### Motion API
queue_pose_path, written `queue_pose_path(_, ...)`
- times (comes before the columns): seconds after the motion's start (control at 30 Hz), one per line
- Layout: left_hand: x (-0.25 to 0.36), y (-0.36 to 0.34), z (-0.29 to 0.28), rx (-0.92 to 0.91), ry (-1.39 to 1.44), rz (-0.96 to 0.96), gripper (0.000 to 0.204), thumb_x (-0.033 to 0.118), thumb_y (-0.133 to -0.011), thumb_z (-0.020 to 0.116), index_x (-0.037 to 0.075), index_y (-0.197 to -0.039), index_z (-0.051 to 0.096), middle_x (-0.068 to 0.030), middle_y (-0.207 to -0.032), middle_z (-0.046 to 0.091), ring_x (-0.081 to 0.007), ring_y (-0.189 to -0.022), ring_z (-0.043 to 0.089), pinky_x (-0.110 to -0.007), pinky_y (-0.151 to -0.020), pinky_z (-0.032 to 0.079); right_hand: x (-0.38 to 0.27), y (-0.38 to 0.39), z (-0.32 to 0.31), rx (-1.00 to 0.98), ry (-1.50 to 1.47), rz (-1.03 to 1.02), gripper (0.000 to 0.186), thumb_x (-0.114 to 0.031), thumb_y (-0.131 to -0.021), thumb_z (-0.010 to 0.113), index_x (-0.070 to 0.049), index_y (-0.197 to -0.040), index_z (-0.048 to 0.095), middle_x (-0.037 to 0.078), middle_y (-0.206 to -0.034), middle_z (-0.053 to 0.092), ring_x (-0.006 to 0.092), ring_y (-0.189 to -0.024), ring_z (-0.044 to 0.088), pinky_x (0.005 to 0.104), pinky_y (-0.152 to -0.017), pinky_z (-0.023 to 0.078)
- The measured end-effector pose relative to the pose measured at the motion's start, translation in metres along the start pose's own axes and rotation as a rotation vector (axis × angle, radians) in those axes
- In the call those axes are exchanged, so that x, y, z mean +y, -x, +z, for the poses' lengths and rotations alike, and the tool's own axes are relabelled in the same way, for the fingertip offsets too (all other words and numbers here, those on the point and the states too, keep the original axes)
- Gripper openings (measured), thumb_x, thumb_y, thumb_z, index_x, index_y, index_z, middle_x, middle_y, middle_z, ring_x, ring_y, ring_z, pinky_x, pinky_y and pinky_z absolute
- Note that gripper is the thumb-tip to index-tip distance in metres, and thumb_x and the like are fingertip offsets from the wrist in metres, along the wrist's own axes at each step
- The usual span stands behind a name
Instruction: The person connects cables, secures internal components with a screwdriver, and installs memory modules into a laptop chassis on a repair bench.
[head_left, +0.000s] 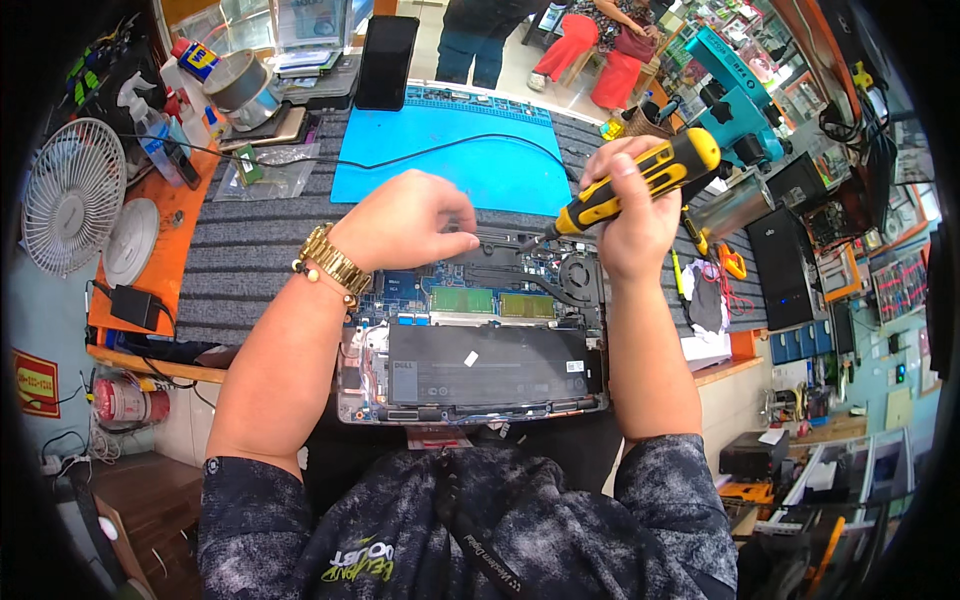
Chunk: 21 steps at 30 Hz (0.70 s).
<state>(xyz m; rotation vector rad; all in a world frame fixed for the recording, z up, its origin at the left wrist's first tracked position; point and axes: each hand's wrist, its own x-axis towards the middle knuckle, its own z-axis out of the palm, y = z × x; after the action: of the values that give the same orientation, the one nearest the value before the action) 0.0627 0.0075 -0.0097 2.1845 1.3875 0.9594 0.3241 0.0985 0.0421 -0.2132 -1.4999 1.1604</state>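
In front of me sits a laptop with its bottom cover off, its black battery [500, 372] nearest to my body. Beyond the battery lie two green memory modules [462, 300], with a round cooling fan [578, 276] to their right. My right hand [640, 215] grips a yellow and black screwdriver [640, 180], held slanted. Its tip points down left at the dark metal part near the laptop's far edge; whether it touches is unclear. My left hand [412, 218] hovers over the laptop's far left part, thumb and curled fingers apart, with nothing visible between them.
A blue work mat [450, 165] lies beyond the laptop, crossed by a black cable. A phone [388, 62] stands at its far left corner. On the left are a white fan [75, 195] and a bagged green module [248, 165]; on the right, a teal microscope [735, 90].
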Motion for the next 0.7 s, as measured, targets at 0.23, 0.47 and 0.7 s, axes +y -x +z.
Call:
queue_pose_path(0.23,0.009,0.000,-0.003,-0.072,-0.019,-0.014,0.028,0.032,-0.088,0.091,0.008,-0.102,0.087,-0.0097,-0.079,0.069,-0.0291,-0.077,0.070,-0.045,-0.072,0.056,-0.005,-0.007,0.018,-0.008,-0.053,0.025,0.015,-0.011,-0.107,0.074,-0.005,-0.111,0.060,0.010,-0.097,0.070,0.0199,-0.085,0.069,0.0370,-0.079,0.058)
queue_pose_path(0.47,0.010,0.004,-0.004,-0.140,0.182,-0.080,0.025,0.023,-0.087,0.095,0.003,-0.100,0.087,-0.0061,-0.075,0.063,-0.0194,-0.068,0.059,-0.038,-0.064,0.049,0.009,-0.001,0.039,0.027,-0.052,-0.007,0.017,-0.013,-0.108,0.076,-0.005,-0.110,0.060,0.010,-0.099,0.071,0.0196,-0.086,0.070,0.0366,-0.080,0.059)
queue_pose_path(0.7,-0.013,0.004,-0.016,0.077,-0.129,-0.186,0.024,0.026,-0.098,0.083,0.003,-0.100,0.088,-0.0208,-0.094,0.081,-0.0383,-0.089,0.078,-0.048,-0.084,0.062,0.011,0.004,0.038,-0.041,-0.030,0.060,0.019,-0.012,-0.107,0.077,-0.005,-0.114,0.060,0.010,-0.098,0.070,0.0184,-0.084,0.070,0.0352,-0.078,0.059)
